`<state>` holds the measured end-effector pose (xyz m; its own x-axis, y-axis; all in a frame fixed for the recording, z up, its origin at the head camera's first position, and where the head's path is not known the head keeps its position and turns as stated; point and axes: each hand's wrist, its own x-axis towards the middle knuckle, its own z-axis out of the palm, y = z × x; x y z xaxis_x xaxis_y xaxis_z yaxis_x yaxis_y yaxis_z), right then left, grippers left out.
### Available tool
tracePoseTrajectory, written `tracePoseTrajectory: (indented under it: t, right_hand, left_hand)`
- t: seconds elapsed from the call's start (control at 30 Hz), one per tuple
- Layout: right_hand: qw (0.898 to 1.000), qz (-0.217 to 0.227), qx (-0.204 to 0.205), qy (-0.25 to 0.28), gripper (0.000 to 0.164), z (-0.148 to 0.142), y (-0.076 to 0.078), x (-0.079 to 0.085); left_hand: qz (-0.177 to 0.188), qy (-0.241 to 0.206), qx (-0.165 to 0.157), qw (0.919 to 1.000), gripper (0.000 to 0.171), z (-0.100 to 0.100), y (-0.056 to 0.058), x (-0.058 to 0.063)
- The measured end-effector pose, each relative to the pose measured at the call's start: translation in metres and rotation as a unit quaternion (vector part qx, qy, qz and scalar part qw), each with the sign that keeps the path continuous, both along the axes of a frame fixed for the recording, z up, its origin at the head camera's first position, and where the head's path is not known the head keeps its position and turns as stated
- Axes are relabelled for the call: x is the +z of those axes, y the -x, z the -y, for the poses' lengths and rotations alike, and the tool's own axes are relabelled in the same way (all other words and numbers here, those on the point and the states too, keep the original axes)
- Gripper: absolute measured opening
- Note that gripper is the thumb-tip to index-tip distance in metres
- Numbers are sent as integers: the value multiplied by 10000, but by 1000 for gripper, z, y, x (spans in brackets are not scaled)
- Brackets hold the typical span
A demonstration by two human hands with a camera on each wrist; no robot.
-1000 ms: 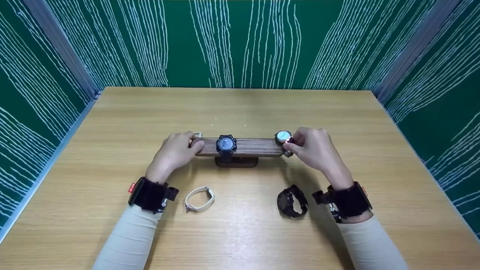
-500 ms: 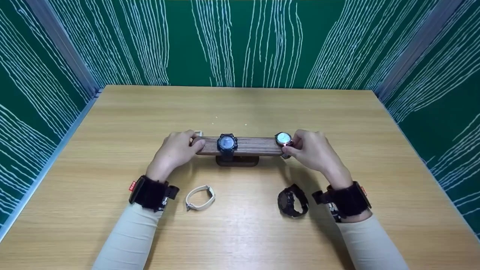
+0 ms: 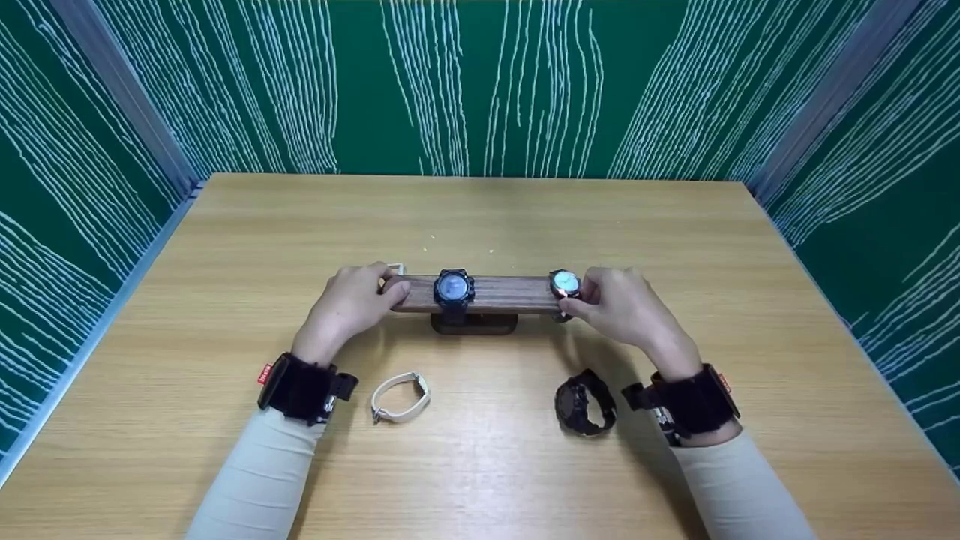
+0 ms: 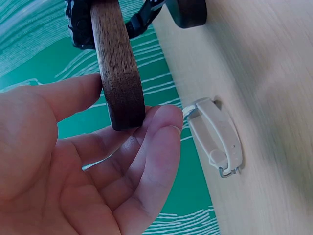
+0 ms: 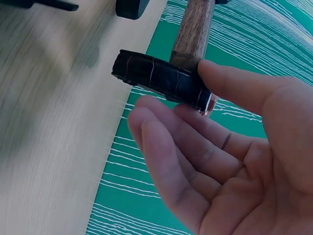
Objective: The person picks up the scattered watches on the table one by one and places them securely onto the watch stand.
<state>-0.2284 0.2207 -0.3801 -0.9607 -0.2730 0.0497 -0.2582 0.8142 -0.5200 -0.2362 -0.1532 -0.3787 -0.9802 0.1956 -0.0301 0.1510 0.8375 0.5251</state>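
A dark wooden watch stand (image 3: 517, 294) carries a black watch (image 3: 453, 287) left of its middle. My left hand (image 3: 351, 298) grips the bar's left end, thumb on one side and fingers on the other, as the left wrist view shows. At the right end, a watch with a light round dial (image 3: 565, 282) and a dark strap (image 5: 161, 73) is looped around the bar. My right hand (image 3: 624, 304) pinches this watch at its case; in the right wrist view the thumb touches it near the wood, the other fingers curved below.
A white-banded watch (image 3: 401, 397) lies on the table (image 3: 480, 480) in front, to the left. Another black watch (image 3: 585, 403) lies in front, to the right. A small pale object (image 3: 397, 268) shows behind my left fingers. Green walls (image 3: 495, 90) border the table.
My right hand has moved slightly left, sliding the light-dialled watch farther onto the bar's right end. My left hand keeps its hold on the other end.
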Motion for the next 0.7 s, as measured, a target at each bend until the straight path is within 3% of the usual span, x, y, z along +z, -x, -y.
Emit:
tracePoseTrajectory:
  t: [0.57,0.7]
  right_hand:
    - [9999,-17,-99,77,27,6,-2,-2]
    - [9996,-276,-60,-6,28,9,-3,-3]
  left_hand:
    - [81,24,-5,10000,35,1,0,1]
    - [116,36,33,9999,36,0,0,0]
